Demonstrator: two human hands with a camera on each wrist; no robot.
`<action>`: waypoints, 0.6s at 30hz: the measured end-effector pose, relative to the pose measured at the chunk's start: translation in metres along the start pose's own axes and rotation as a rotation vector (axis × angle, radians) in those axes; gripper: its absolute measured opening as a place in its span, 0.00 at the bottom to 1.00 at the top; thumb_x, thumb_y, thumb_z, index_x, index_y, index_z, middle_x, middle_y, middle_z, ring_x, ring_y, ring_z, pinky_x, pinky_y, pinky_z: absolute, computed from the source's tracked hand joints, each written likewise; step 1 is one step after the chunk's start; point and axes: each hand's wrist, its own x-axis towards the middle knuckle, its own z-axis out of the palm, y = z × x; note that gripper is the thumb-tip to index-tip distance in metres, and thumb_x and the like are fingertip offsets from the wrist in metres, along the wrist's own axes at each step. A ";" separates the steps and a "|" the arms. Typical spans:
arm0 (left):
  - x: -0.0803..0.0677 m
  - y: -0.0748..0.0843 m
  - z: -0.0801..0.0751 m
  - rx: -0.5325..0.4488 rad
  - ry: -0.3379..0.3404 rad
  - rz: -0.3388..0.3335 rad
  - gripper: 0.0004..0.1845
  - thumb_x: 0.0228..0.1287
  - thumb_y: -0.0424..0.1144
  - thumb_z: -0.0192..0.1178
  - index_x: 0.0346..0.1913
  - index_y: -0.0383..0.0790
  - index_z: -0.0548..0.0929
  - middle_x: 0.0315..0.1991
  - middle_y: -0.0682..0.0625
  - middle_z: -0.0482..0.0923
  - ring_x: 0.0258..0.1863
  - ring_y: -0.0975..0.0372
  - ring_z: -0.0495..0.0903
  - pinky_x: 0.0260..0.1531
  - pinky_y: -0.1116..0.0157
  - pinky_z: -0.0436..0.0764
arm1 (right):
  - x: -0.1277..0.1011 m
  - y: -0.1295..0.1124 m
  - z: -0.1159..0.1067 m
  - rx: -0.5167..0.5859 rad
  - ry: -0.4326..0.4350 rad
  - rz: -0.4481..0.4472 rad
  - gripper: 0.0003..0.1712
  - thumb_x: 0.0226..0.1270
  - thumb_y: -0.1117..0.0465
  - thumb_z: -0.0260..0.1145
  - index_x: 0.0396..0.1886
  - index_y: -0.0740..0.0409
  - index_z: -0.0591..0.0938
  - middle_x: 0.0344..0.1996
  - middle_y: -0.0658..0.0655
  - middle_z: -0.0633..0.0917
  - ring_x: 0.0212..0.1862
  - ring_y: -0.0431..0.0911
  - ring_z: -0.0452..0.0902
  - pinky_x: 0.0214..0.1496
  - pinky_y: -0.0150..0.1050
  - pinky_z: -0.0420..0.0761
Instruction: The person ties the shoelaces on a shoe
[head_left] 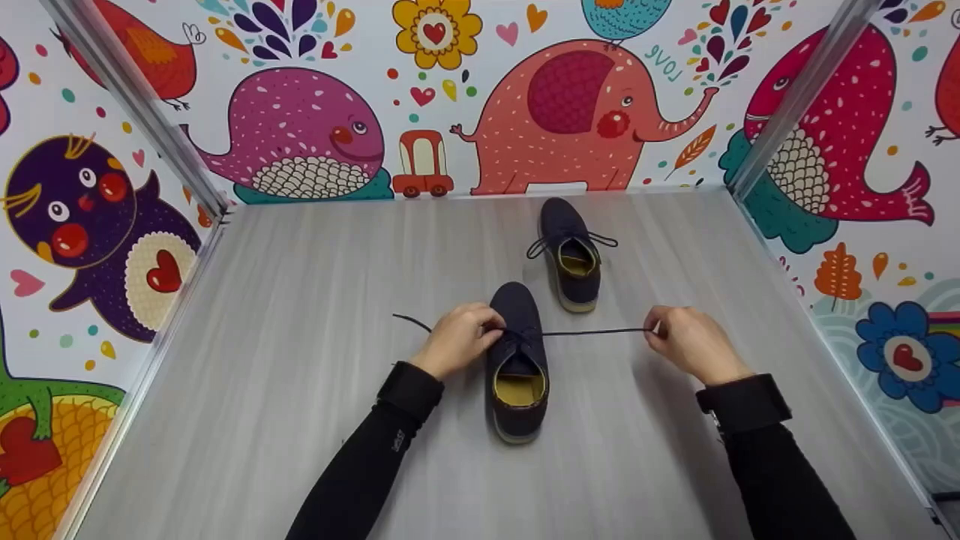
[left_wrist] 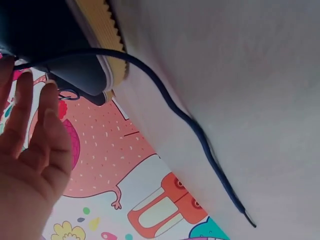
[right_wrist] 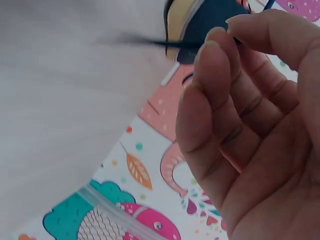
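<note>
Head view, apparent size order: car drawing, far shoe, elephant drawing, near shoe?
Largest to smallest:
Elephant drawing
Near shoe
Far shoe
Car drawing
The shoes' gap may just be camera nearness.

- A near shoe [head_left: 517, 362] shows a matt, smooth-looking cloth upper [head_left: 511, 304] above a rubbery tan sole [left_wrist: 103, 25] with a ridged edge.
- The dark lace [left_wrist: 170, 101] looks like matt woven cord, its tip [left_wrist: 250, 219] hard as plastic.
- The grey board [head_left: 322, 285] wears a smooth wood-grain finish with a faint sheen.
- Metal corner strips [head_left: 137, 109] gleam beside smooth printed panels [head_left: 367, 75].
- Black sleeves [head_left: 349, 469] appear as matt cloth.
</note>
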 end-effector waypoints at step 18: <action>-0.046 -0.009 -0.070 -0.192 -0.185 -0.121 0.06 0.68 0.38 0.64 0.38 0.40 0.89 0.29 0.56 0.84 0.28 0.64 0.81 0.30 0.65 0.79 | -0.020 -0.030 -0.026 0.333 -0.092 -0.014 0.04 0.64 0.63 0.72 0.31 0.51 0.84 0.24 0.45 0.84 0.27 0.41 0.78 0.30 0.33 0.76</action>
